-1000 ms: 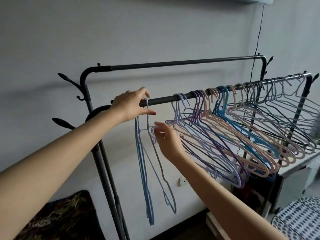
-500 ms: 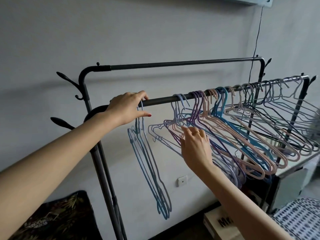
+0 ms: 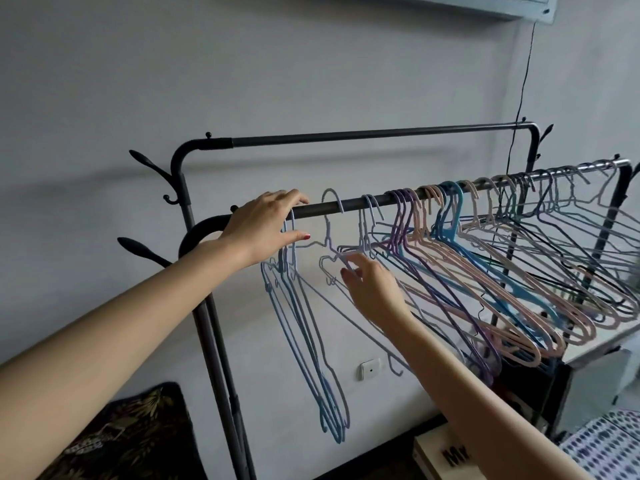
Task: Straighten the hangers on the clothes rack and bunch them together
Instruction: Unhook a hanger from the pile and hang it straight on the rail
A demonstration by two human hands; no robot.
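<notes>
Indoors, facing a black metal clothes rack [image 3: 346,137] against a grey wall [image 3: 242,64]. Two bare arms reaching in from the lower edge.

Nearer dark horizontal rail [image 3: 349,205] running left to right, rising slightly toward the right. Left hand [image 3: 263,225] draped over the left end of this rail, fingers over the top, thumb stretched out below with a red-painted nail; grip loose on the rail, touching the hooks of a tight bunch of pale blue wire hangers [image 3: 311,341]. Bunch hanging just under that hand, long axis swung nearly edge-on to the camera, shoulders pointing steeply down and away.

Right hand [image 3: 374,289] lower and just right of centre, fingertips pinching the thin wire of a single lilac wire hanger [image 3: 330,237]. Hook of this hanger over the rail between the two hands, body tilted, long arm sloping down to the right behind the wrist.

Further right, a long spread row of purple, pink, blue and dark wire hangers [image 3: 502,271] filling the rest of the rail, all slanted the same way, lower ends pointing down and to the right, overlapping closely.

Low down: white wall socket [image 3: 370,368], dark leaf-patterned cushion [image 3: 121,438] at lower left, dotted fabric [image 3: 609,448] at lower right.
</notes>
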